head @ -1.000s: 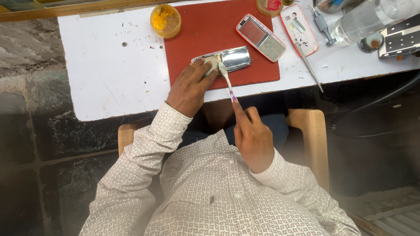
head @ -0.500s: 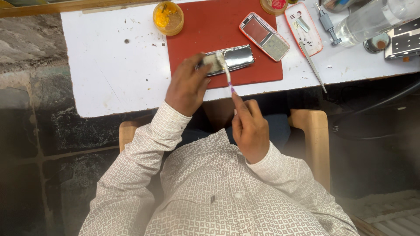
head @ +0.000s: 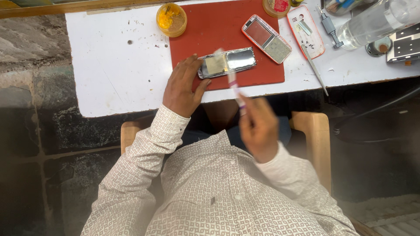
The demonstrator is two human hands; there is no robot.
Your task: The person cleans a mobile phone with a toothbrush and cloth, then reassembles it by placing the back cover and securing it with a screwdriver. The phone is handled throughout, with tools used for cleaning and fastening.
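My left hand (head: 183, 86) rests on the red mat (head: 218, 30) and pins the left end of a silver phone body (head: 227, 62) that lies flat on it. My right hand (head: 259, 126), blurred by motion, is below the table edge and grips a thin white brush-like tool (head: 232, 81) with a purple band. The tool's tip reaches up over the middle of the phone body. Whether the tip touches the phone is hidden by blur.
A phone front with an orange frame (head: 267, 38) lies on the mat's right side. An orange back cover (head: 306, 30), tweezers (head: 315, 70), a screwdriver (head: 329, 27) and a clear bottle (head: 372, 22) sit on the white table (head: 109, 74). A yellow paste tin (head: 171, 19) stands at the mat's left.
My right hand and the tool have shifted slightly and are now motion-blurred over the phone body. My left hand still holds the phone body in the same spot.
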